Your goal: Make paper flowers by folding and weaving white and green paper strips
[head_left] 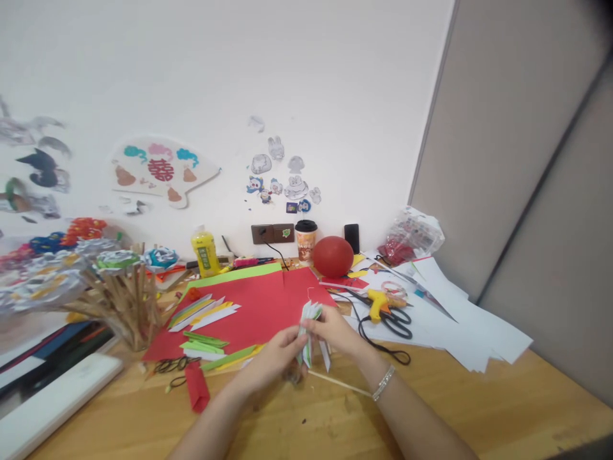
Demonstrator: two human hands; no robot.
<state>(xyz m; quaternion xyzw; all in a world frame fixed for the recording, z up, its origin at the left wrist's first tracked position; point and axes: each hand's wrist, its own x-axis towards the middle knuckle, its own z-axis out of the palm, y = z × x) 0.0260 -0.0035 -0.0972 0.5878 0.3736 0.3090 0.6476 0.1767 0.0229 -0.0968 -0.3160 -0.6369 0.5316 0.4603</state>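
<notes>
While holding folded white-and-green paper strips (pixel 311 310) above the wooden bench (pixel 287 428) | pinched near the top in closed grip of right hand (pixel 334 327), lower down in closed grip of left hand (pixel 282 348) | just in front of red paper sheet (pixel 268 300) | left of yellow glue gun (pixel 378 306) | right of loose coloured paper strips (pixel 207 340)

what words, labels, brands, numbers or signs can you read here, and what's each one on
"囍": the red sign on the fan-shaped cutout on the wall.
Yellow bottle: label characters, too blurred to read.
Paper cup: large letters on its side, too blurred to read surely.
No other text is clear enough to read.
</notes>
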